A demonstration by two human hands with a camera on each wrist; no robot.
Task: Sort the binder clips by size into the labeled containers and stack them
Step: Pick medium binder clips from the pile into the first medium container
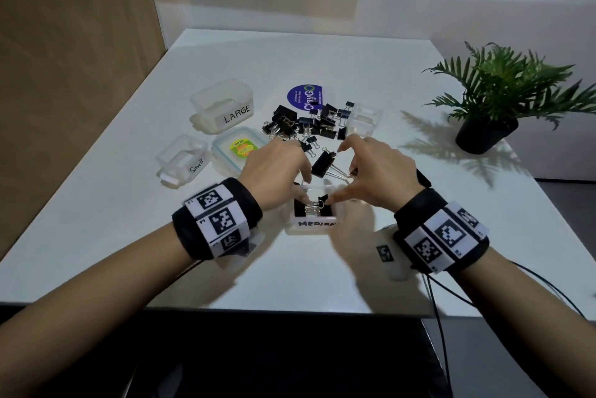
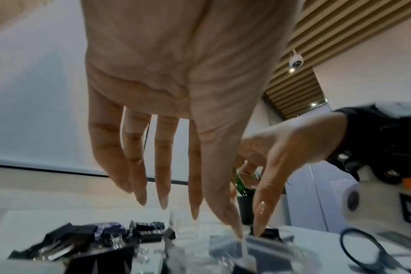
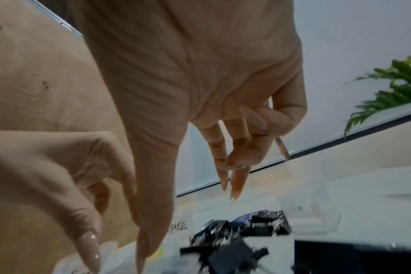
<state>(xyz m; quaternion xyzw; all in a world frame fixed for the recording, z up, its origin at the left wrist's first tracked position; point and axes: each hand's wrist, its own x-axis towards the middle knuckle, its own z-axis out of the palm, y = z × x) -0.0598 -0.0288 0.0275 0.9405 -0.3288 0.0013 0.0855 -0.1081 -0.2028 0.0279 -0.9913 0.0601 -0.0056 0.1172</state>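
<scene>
The clear container labelled MEDIUM [image 1: 317, 224] stands near the table's front, with black binder clips [image 1: 314, 204] inside. Both hands hover right over it. My left hand [image 1: 300, 183] reaches down with straight fingers [image 2: 163, 185], its thumb tip at the container's rim. My right hand [image 1: 346, 181] holds nothing I can see; its thumb tip [image 2: 261, 218] touches a clip in the container. One large black clip [image 1: 324, 163] lies on the table between the hands. Behind it is the loose pile of clips [image 1: 309, 122]. The LARGE container [image 1: 225, 107] and the Small container [image 1: 182, 160] stand at the left.
A lid with a green sticker [image 1: 238, 149] lies beside the Small container. A round purple lid [image 1: 304, 98] and another clear container [image 1: 366, 117] sit behind the pile. A potted plant [image 1: 493, 107] stands at the right. A wooden panel borders the table's left side.
</scene>
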